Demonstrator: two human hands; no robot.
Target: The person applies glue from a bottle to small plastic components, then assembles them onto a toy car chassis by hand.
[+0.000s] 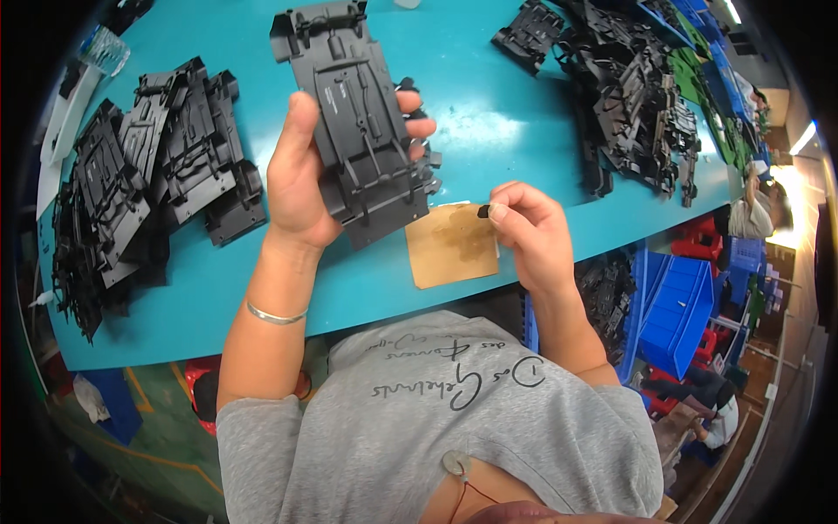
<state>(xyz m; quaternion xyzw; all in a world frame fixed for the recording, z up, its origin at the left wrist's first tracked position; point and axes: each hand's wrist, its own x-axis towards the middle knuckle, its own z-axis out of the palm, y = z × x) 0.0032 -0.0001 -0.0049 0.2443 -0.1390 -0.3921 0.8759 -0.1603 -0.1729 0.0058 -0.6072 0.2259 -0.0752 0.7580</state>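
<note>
My left hand [299,179] grips a black plastic model-car chassis [353,105], its detailed underside turned toward me, thumb on the left edge and fingertips round the right edge. My right hand [539,236] pinches a small black part [484,211] between thumb and forefinger; its exact kind is too small to tell. Just below that part lies a square brown sheet [436,255] with a dark stain, at the table's near edge. Behind the chassis, some small black pieces [430,170] show beside its right edge, partly hidden.
On the teal table [471,70], several chassis [188,148] are heaped at the left. A larger pile of black parts [633,105] covers the right side, with a single chassis [530,35] next to it. A clear bottle [105,51] lies far left. Blue bins [672,310] stand at lower right.
</note>
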